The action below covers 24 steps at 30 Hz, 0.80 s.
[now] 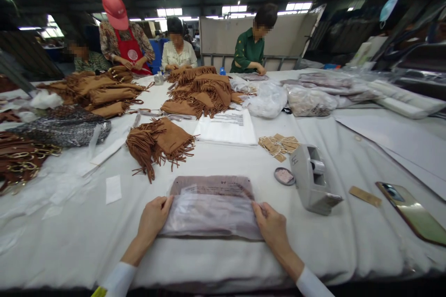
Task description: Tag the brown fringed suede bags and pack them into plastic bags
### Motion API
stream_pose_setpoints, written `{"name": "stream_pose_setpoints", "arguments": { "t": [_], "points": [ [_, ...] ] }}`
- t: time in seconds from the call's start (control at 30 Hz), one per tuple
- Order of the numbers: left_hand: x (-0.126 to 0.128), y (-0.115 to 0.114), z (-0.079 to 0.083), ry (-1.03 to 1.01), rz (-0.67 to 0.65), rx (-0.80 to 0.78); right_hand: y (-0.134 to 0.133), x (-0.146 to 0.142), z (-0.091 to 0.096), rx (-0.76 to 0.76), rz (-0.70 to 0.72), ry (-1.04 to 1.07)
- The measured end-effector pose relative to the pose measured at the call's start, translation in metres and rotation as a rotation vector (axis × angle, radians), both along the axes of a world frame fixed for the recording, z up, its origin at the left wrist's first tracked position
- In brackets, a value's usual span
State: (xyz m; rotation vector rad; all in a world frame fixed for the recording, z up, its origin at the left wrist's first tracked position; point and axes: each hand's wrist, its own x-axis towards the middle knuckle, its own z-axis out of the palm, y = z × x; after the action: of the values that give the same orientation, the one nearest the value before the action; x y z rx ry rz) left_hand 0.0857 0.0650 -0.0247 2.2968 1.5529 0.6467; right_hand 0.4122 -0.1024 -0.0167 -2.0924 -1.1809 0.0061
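Observation:
A clear plastic bag with a folded brown garment inside lies flat on the white table in front of me. My left hand grips the bag's left edge, fingers curled over it. My right hand holds the right edge the same way. A loose brown fringed garment lies just beyond the bag to the left.
A grey tape dispenser, a small round tin, paper tags and a phone lie to the right. Piles of fringed garments, a white folded sheet and filled bags lie farther back. Several people work at the far side.

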Motion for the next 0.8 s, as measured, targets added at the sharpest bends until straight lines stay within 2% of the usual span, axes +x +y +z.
{"name": "stream_pose_setpoints", "arguments": {
  "t": [0.07, 0.17, 0.2, 0.27, 0.33, 0.37, 0.43, 0.57, 0.73, 0.8],
  "points": [
    [-0.001, -0.002, 0.006, 0.009, 0.052, 0.036, 0.0, -0.001, 0.0, 0.01, 0.002, -0.007],
    [0.003, -0.018, 0.014, -0.081, 0.156, 0.265, -0.002, -0.003, 0.0, 0.02, 0.001, -0.013],
    [0.007, -0.027, 0.017, -0.119, 0.125, 0.362, -0.002, -0.003, -0.001, 0.021, 0.001, -0.014],
    [0.02, -0.049, 0.022, -0.132, -0.099, 0.497, -0.003, -0.004, -0.001, 0.021, 0.004, -0.014],
    [0.039, -0.068, 0.028, -0.036, -0.401, 0.482, -0.003, -0.004, -0.002, 0.02, 0.008, -0.014],
    [0.049, -0.074, 0.03, 0.029, -0.508, 0.439, -0.004, -0.004, -0.002, 0.02, 0.01, -0.014],
    [0.068, -0.079, 0.033, 0.149, -0.625, 0.326, -0.004, -0.005, -0.001, 0.023, 0.015, -0.013],
    [0.084, -0.072, 0.032, 0.317, -0.705, 0.224, -0.005, -0.006, 0.001, 0.041, 0.023, -0.003],
    [0.096, -0.075, 0.036, 0.374, -0.681, 0.295, -0.006, -0.004, -0.001, 0.065, 0.03, 0.013],
    [0.108, -0.083, 0.04, 0.346, -0.753, 0.353, -0.007, -0.003, -0.002, 0.064, 0.045, 0.019]
  ]
}}
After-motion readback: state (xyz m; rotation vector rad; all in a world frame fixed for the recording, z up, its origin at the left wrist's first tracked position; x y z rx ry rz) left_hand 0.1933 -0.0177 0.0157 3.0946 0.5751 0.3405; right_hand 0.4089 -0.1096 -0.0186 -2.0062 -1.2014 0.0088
